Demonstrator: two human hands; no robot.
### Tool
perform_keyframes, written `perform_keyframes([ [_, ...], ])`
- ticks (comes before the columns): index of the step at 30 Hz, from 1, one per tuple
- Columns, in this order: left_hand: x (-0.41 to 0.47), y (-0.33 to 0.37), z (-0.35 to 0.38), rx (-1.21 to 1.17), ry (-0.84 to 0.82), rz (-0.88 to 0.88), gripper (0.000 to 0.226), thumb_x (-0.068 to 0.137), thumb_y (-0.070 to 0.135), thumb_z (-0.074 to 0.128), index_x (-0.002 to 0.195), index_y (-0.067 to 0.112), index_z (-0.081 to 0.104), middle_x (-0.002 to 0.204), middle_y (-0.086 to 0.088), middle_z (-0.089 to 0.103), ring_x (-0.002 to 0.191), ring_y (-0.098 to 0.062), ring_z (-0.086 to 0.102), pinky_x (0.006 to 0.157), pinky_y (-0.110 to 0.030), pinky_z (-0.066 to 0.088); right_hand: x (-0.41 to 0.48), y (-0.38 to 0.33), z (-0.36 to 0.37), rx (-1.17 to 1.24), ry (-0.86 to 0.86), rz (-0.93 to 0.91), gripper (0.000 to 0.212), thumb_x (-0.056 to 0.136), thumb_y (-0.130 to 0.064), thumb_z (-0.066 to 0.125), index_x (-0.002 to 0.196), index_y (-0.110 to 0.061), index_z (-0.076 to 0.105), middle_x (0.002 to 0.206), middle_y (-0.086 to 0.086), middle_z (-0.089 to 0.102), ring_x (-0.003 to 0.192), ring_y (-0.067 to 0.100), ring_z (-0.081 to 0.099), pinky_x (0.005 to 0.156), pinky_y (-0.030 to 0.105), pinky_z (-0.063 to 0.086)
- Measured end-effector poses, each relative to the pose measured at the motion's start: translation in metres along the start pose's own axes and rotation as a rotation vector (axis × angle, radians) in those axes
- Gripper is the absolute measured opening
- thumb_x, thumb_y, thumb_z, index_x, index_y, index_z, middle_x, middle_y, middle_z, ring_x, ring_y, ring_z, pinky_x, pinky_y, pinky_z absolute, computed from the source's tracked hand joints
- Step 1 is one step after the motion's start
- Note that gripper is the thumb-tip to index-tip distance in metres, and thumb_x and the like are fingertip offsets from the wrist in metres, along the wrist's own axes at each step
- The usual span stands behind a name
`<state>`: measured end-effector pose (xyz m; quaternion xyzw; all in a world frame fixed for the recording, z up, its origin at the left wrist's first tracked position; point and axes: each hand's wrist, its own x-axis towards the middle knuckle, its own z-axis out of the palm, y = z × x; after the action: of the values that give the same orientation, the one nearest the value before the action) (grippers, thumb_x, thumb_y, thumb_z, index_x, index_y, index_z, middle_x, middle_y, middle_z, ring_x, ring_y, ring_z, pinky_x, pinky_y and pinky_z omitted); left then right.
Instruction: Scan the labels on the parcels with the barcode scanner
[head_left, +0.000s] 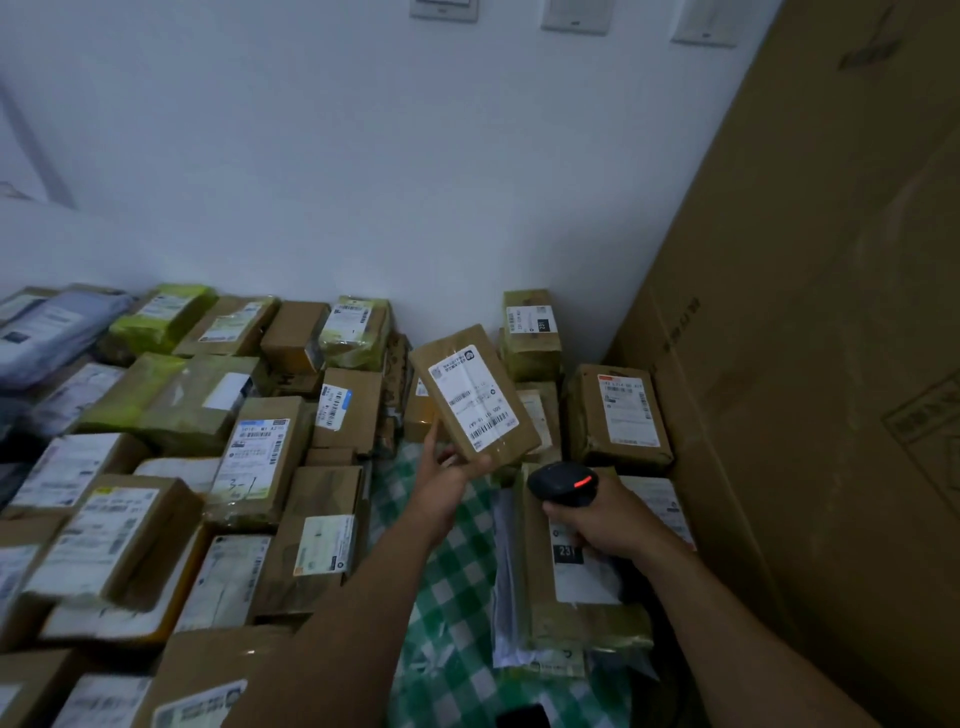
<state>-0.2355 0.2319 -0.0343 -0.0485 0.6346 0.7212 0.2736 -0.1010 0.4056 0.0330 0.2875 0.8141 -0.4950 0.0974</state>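
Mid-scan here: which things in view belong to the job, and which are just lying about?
In the job: small brown cardboard parcel with white label, held by left hand; black handheld barcode scanner, gripped by right hand; piled labelled cardboard parcels.
Lying about: green-and-white checked cloth; tall brown cardboard carton at right; white wall switches.

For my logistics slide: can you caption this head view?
Left hand holds up a labelled parcel while the right hand points a barcode scanner toward it, among stacked parcels.
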Motion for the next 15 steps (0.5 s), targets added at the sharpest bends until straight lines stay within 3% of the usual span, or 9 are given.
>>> perform_keyframes([
  [3,-0.036,0.010,-0.017,0.034,0.030,0.089,0.105,0.079,-0.001,0.083,0.160,0.036,0.028,0.122,0.008,0.066,0.114,-0.009,0.061,0.082,-0.025,0.046,-0.007,-0.009,-0.004,0.062,-0.012,0.014,0.032,0.092,-0.034,0.078,0.120,-0.032,0.062,0.096,0.001,0.076,0.073,0.017,0.076,0.063,0.032,0.058],
  [5,-0.059,0.015,-0.027,0.050,0.039,0.116,0.103,0.076,0.003,0.086,0.155,0.041,0.034,0.121,0.012,0.065,0.110,-0.003,0.059,0.089,-0.033,0.050,-0.020,-0.015,-0.007,0.185,-0.001,-0.017,0.032,0.092,-0.032,0.078,0.118,-0.035,0.060,0.103,0.000,0.074,0.069,0.017,0.076,0.060,0.030,0.058],
  [7,-0.079,0.020,-0.039,0.065,0.035,0.129,0.104,0.072,0.008,0.091,0.153,0.045,0.037,0.126,0.008,0.065,0.114,-0.008,0.060,0.101,-0.043,0.050,-0.034,-0.025,-0.005,0.280,0.014,-0.080,0.031,0.091,-0.033,0.080,0.117,-0.034,0.062,0.104,-0.001,0.075,0.068,0.019,0.076,0.063,0.031,0.059],
  [10,-0.105,0.020,-0.051,0.076,-0.031,0.161,0.111,0.068,0.009,0.093,0.154,0.047,0.034,0.128,0.005,0.064,0.118,-0.015,0.062,0.092,-0.040,0.055,-0.050,-0.036,0.008,0.317,0.022,-0.188,0.040,0.088,-0.035,0.082,0.124,-0.033,0.065,0.101,-0.009,0.078,0.076,0.024,0.078,0.075,0.042,0.063],
  [13,-0.124,0.018,-0.051,0.061,-0.038,0.198,0.111,0.066,0.017,0.096,0.152,0.051,0.035,0.128,0.005,0.064,0.116,-0.013,0.064,0.081,-0.031,0.057,-0.061,-0.044,0.025,0.320,-0.016,-0.236,0.040,0.090,-0.028,0.080,0.127,-0.028,0.065,0.087,-0.014,0.077,0.076,0.026,0.078,0.069,0.036,0.061],
  [15,-0.130,0.016,-0.052,0.045,-0.012,0.223,0.109,0.068,0.023,0.096,0.153,0.052,0.035,0.128,0.007,0.065,0.118,-0.012,0.064,0.085,-0.032,0.059,-0.068,-0.046,0.034,0.290,-0.040,-0.249,0.039,0.090,-0.029,0.080,0.126,-0.031,0.064,0.087,-0.017,0.075,0.077,0.025,0.077,0.075,0.040,0.064],
])
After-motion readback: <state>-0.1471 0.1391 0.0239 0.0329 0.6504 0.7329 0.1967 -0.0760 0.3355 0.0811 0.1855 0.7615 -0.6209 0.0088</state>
